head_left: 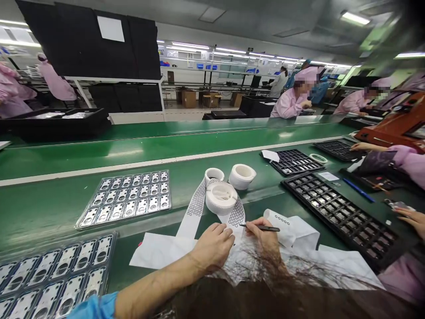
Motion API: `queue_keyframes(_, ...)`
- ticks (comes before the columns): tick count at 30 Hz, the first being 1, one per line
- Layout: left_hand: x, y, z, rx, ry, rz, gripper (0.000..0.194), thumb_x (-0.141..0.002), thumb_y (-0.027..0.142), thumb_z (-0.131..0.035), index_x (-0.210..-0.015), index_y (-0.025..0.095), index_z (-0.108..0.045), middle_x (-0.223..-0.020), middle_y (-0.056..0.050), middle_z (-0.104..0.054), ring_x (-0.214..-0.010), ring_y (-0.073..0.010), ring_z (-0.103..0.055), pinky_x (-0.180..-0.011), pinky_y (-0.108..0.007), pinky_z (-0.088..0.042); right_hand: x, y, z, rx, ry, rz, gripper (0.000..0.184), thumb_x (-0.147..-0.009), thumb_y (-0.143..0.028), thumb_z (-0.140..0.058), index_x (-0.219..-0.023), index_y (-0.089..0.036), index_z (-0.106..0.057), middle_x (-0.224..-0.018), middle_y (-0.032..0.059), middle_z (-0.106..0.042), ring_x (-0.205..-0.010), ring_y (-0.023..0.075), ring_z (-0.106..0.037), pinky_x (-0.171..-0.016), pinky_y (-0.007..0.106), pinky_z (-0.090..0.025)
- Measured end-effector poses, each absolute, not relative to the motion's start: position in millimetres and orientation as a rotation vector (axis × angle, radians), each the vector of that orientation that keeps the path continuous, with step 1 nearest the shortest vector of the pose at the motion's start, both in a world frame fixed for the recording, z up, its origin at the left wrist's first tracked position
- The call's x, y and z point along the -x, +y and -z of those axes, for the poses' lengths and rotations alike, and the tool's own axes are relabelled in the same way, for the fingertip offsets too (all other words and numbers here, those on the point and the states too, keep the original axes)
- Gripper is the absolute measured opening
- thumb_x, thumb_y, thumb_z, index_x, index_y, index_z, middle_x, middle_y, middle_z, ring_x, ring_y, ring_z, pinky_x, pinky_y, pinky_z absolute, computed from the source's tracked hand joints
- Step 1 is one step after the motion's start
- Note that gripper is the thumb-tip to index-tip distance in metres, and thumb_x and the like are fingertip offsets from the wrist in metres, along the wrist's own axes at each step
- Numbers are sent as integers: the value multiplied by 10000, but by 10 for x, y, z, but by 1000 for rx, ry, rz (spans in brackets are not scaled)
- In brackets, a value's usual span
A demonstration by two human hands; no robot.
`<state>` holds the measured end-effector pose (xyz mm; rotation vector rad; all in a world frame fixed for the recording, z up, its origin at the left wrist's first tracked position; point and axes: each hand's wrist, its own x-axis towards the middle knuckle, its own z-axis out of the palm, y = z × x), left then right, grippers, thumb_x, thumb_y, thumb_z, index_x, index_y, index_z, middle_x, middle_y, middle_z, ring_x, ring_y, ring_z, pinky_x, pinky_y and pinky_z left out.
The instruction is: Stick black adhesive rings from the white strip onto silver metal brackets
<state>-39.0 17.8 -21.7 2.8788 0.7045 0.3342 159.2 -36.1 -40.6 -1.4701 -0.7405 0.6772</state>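
Dark hair, tweezers in right hand

There are three rolls, two clear trays, one pair of tweezers and one blue pen.

A bright blue sleeve ends on the left forearm. The left hand and right hand are bare. Wispy hair hangs loose.

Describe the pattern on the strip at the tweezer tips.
Rows of small dark rings on a white strip; shows best in the head view.
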Motion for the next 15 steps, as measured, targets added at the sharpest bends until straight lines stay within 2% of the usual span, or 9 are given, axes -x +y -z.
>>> queue_keyframes(3, 60, 225, 294, -2927, 632, -321, 370, -925, 176, -406, -1213, 126, -634, -1231, -102, -658, -1216, -273, -581, -1032, -402, -469, -1587, -339, 519, 1560, -701, -687, 228, -886, -123, -697, -714, -125, -548, -612, -61, -600, -537, 93, -594, -564, 217, -524)
queue_keyframes(5, -5, 222, 369, -2940, 645, -301, 391, -910, 173, -432, -1246, 101, -619, -1251, -134, -650, -1205, -304, -590, -1010, -430, -487, -1563, -344, 541, 1598, -691, -685, 224, -895, -110, -692, -721, -122, -552, -609, -66, -592, -543, 91, -598, -573, 214, -529)
queue_keyframes(10, 61, 207, 452, -2946, 685, -266, 439, -918, 195, -445, -1333, 118, -566, -1392, -123, -588, -1275, -317, -545, -1043, -451, -473, -1543, -317, 552, 1657, -697, -694, 210, -888, -103, -703, -731, -118, -563, -606, -68, -587, -546, 93, -596, -563, 211, -511)
queue_keyframes(15, 66, 191, 456, -2948, 690, -227, 490, -927, 218, -444, -1394, 83, -505, -1413, -132, -575, -1300, -305, -519, -1094, -423, -431, -1536, -307, 602, 1695, -685, -662, 224, -879, -118, -703, -715, -129, -551, -599, -70, -579, -565, 106, -601, -597, 231, -507)
